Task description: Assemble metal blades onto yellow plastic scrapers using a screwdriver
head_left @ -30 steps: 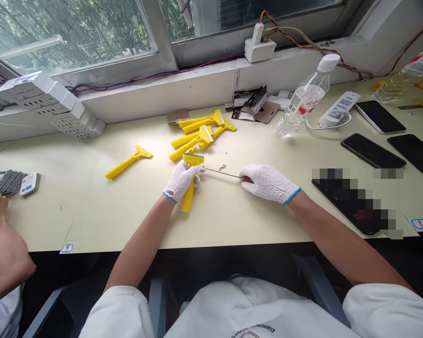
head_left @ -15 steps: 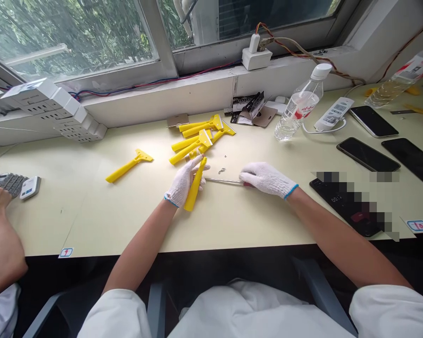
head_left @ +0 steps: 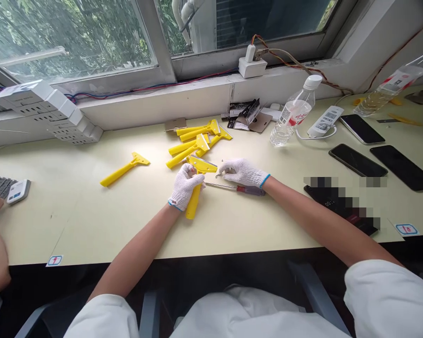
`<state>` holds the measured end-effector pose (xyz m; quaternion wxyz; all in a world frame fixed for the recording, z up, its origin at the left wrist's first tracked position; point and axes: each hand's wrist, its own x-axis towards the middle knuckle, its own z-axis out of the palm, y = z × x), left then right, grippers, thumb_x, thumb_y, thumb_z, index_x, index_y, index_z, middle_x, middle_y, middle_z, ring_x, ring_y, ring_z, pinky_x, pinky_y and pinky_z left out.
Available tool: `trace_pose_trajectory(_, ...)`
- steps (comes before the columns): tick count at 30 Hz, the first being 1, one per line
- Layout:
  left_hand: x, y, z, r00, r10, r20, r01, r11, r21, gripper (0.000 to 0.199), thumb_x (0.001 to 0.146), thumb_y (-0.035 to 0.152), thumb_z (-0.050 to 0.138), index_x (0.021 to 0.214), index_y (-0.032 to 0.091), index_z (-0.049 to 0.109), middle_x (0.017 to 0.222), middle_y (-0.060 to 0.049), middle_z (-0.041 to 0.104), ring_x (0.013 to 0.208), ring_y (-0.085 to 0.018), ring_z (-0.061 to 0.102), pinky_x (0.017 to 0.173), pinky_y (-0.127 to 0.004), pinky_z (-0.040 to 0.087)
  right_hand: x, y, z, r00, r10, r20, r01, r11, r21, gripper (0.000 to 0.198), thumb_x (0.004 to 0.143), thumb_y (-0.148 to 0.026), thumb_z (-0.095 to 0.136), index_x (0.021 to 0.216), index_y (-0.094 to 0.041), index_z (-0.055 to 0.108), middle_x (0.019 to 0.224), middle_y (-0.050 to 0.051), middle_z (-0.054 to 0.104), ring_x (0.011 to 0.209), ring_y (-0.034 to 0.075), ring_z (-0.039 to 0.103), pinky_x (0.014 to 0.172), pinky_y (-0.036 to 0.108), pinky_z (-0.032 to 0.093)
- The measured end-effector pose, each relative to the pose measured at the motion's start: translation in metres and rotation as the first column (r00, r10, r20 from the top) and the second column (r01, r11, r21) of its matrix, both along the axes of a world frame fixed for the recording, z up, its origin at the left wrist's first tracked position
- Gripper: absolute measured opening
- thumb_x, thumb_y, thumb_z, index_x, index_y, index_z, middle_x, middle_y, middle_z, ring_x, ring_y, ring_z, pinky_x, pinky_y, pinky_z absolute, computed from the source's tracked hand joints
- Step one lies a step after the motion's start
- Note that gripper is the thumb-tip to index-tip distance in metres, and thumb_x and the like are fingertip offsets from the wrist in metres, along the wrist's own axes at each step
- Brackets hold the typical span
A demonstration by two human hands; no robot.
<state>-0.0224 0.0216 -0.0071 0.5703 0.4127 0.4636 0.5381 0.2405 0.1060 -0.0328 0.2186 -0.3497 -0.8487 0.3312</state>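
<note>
Pale yellow tabletop (head_left: 127, 225), white-gloved left fingers (head_left: 197, 180) are gripping a yellow plastic scraper (head_left: 206, 165); right fingers (head_left: 229, 175) are hanging half-curled by tiny silvery metal bits (head_left: 218, 175), can't tell if pinching any.

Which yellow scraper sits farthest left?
The lone scraper left of the left hand, touching no other; that hand grips another scraper, and the heaped scrapers lie beyond.

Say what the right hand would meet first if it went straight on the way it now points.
The right hand would probably first meet the small metal pieces just ahead, then the yellow scraper; depth is unclear.
</note>
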Motion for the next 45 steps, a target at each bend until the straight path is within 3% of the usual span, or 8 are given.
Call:
trace_pose_trajectory(4, 0.008, 0.005, -0.001, 0.998, 0.023, 0.056, -0.027, 0.997, 0.071, 0.048, 0.074, 0.034, 0.088, 0.109, 0.023, 0.056, 0.086, 0.005, 0.068, 0.049, -0.009, 0.06, 0.049, -0.026, 0.049, -0.005, 0.002, -0.007, 0.999, 0.003, 0.044, -0.009, 0.99, 0.14, 0.024, 0.1, -0.03, 0.067, 0.112, -0.019, 0.084, 0.107, 0.008, 0.074, 0.096, 0.018, 0.067, 0.087, 0.027, 0.047)
trace_pose_trajectory(7, 0.012, 0.008, -0.003, 0.997, -0.029, 0.075, 0.024, 0.998, 0.057, 0.038, 0.077, 0.038, 0.087, 0.101, 0.021, 0.062, 0.076, 0.006, 0.063, 0.047, -0.009, 0.056, 0.048, -0.025, 0.045, -0.006, 0.0, -0.01, 0.996, -0.02, 0.092, 0.002, 0.981, 0.194, 0.024, 0.104, -0.033, 0.066, 0.114, -0.021, 0.084, 0.113, 0.008, 0.076, 0.1, 0.019, 0.069, 0.088, 0.028, 0.046)
trace_pose_trajectory(12, 0.023, 0.018, -0.01, 0.968, -0.247, 0.041, 0.246, 0.969, 0.034, 0.033, 0.079, 0.042, 0.087, 0.09, 0.018, 0.068, 0.074, 0.0, 0.068, 0.048, -0.011, 0.058, 0.046, -0.027, 0.043, -0.013, -0.004, -0.005, 0.955, -0.117, 0.274, 0.039, 0.962, 0.272, 0.033, 0.108, -0.042, 0.064, 0.127, -0.021, 0.081, 0.127, 0.01, 0.078, 0.102, 0.022, 0.073, 0.084, 0.029, 0.046)
trace_pose_trajectory(16, 0.031, 0.028, -0.013, 0.934, -0.356, 0.038, 0.356, 0.934, 0.011, 0.035, 0.078, 0.044, 0.089, 0.092, 0.016, 0.072, 0.071, -0.001, 0.068, 0.048, -0.012, 0.058, 0.047, -0.027, 0.044, -0.023, -0.008, 0.007, 0.896, -0.182, 0.406, 0.09, 0.968, 0.234, 0.041, 0.11, -0.046, 0.062, 0.139, -0.022, 0.076, 0.139, 0.01, 0.078, 0.115, 0.026, 0.077, 0.087, 0.029, 0.049)
trace_pose_trajectory(21, 0.03, 0.03, -0.013, 0.932, -0.36, 0.048, 0.361, 0.933, 0.005, 0.037, 0.082, 0.046, 0.088, 0.098, 0.016, 0.072, 0.071, -0.001, 0.068, 0.05, -0.013, 0.06, 0.05, -0.028, 0.047, -0.031, -0.013, 0.018, 0.833, -0.179, 0.523, 0.07, 0.973, 0.222, 0.049, 0.113, -0.054, 0.058, 0.147, -0.022, 0.073, 0.143, 0.011, 0.078, 0.117, 0.029, 0.078, 0.088, 0.03, 0.051)
trace_pose_trajectory(30, 0.026, 0.028, -0.011, 0.927, -0.372, 0.035, 0.372, 0.928, 0.005, 0.038, 0.083, 0.047, 0.089, 0.096, 0.015, 0.072, 0.078, -0.003, 0.07, 0.053, -0.013, 0.062, 0.052, -0.029, 0.05, -0.03, -0.016, 0.017, 0.844, -0.148, 0.515, 0.055, 0.98, 0.191, 0.053, 0.117, -0.054, 0.051, 0.156, -0.02, 0.066, 0.144, 0.014, 0.076, 0.122, 0.03, 0.077, 0.095, 0.032, 0.052)
trace_pose_trajectory(35, 0.025, 0.026, -0.011, 0.926, -0.376, 0.021, 0.376, 0.927, 0.009, 0.037, 0.085, 0.047, 0.087, 0.095, 0.015, 0.073, 0.076, -0.002, 0.068, 0.054, -0.012, 0.061, 0.053, -0.028, 0.049, -0.031, -0.018, 0.023, 0.838, -0.142, 0.526, 0.078, 0.987, 0.142, 0.049, 0.117, -0.055, 0.05, 0.146, -0.02, 0.069, 0.144, 0.012, 0.076, 0.121, 0.03, 0.077, 0.093, 0.033, 0.052)
trace_pose_trajectory(45, 0.021, 0.022, -0.01, 0.936, -0.352, -0.005, 0.351, 0.936, -0.037, 0.038, 0.084, 0.05, 0.088, 0.093, 0.016, 0.073, 0.079, -0.006, 0.072, 0.056, -0.015, 0.064, 0.055, -0.029, 0.051, -0.028, -0.01, 0.005, 0.858, -0.149, 0.492, 0.051, 0.977, 0.206, 0.035, 0.112, -0.03, 0.054, 0.138, -0.015, 0.072, 0.138, 0.016, 0.077, 0.113, 0.028, 0.075, 0.09, 0.032, 0.05)
